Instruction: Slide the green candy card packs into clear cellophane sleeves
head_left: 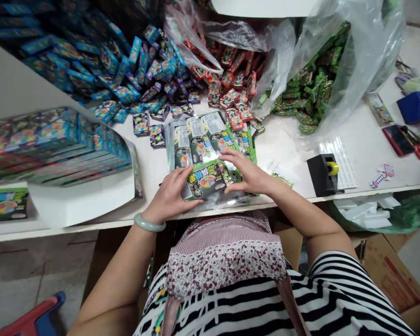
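Head view: both hands meet over one flat printed packet lying at the near edge of the counter, directly in front of the person. The packet's long axis runs left to right, slightly tilted, so it spans the gap between the two hands.

The left hand sits at the packet's left end, fingers curled over its edge and pressing on it. The right hand lies at the right end, fingers spread flat along the top edge and thumb below. Each grip is closed on the packet, one per end, and neither is nearer than the other.

The packet rests on a fanned stack of similar packets in clear sleeves, which extends away from the hands. A tape dispenser stands well apart, off to the right-hand side.
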`<state>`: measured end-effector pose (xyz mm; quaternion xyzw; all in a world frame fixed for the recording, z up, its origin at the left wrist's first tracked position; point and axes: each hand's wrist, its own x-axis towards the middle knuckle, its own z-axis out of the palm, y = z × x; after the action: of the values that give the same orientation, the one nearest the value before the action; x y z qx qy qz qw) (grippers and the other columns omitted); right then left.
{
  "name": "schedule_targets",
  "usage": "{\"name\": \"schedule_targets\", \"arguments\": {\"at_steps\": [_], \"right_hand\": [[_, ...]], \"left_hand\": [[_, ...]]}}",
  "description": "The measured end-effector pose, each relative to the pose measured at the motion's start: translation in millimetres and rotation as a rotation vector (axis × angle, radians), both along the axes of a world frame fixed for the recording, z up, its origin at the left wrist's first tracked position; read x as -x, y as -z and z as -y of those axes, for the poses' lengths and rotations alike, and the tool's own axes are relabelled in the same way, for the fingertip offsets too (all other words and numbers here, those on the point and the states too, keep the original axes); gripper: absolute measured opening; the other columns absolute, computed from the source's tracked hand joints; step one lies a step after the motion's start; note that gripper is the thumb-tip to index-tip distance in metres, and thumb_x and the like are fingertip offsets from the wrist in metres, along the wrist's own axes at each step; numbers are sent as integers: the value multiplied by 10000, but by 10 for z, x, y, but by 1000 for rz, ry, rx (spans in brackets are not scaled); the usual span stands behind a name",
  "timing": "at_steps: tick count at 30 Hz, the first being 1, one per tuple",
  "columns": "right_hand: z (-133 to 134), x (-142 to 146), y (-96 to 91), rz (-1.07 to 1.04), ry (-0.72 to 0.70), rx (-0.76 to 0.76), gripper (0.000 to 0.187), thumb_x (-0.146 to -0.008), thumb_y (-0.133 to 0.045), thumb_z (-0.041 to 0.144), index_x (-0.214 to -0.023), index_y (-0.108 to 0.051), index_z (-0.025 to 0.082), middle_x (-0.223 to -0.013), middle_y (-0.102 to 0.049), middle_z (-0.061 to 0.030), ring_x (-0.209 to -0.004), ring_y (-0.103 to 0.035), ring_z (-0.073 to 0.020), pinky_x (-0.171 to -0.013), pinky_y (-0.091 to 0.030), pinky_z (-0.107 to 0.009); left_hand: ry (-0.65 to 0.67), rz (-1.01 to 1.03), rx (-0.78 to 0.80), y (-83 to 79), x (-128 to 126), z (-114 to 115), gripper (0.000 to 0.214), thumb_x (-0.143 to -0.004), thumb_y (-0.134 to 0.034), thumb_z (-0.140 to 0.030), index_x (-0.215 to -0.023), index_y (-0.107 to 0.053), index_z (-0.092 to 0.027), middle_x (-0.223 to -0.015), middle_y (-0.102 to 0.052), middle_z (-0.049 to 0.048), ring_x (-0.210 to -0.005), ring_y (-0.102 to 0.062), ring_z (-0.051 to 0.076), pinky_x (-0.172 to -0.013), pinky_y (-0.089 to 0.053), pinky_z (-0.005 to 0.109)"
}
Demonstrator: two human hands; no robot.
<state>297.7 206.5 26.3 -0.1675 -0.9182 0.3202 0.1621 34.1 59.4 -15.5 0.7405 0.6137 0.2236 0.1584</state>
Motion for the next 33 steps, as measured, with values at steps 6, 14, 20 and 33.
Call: {"name": "schedule_targets", "arguments": {"at_steps": [6, 14, 20, 33], "right_hand": [[198, 39, -46, 10, 99, 123, 396, -1004, -484, 379, -1388, -485, 284, -1235, -711, -57, -1393, -473, -258, -1217, -220, -601], [-845, -373, 321, -107, 749, -22, 246, -908, -544, 289, -1071, -693, 182, -1059, -736, -102, -1030, -654, -252, -994, -485, -457], [-1226, 48, 279, 147, 530, -188, 293, -934, -535, 213, -1178, -675, 133, -1197, -696, -135, -1142, -614, -259, -1017, -457, -382], [-1433, 864, 143, 619, 668, -214, 468, -880, -614, 299, -1263, -611, 31, -1360, -568, -264, -1240, -557, -374, -1021, -463, -450]], "left_hand": [[-62, 17, -15, 10, -6, -24, 946, -768, -688, -649, -1539, -283, -280, -1361, -509, 149, -1259, -526, 386, -1081, -448, 556], [-105, 31, -32, -20, -27, -44, 915, -782, -710, -592, -1535, -296, -278, -1326, -502, 156, -1241, -520, 389, -1063, -453, 581], [-148, 34, 10, 2, 5, -78, 955, -759, -709, -632, -1539, -306, -255, -1322, -511, 149, -1250, -516, 380, -1087, -432, 548], [-120, -109, 31, 179, 31, -94, 952, -778, -720, -556, -1538, -280, -188, -1379, -496, 193, -1285, -499, 388, -1079, -426, 533]]}}
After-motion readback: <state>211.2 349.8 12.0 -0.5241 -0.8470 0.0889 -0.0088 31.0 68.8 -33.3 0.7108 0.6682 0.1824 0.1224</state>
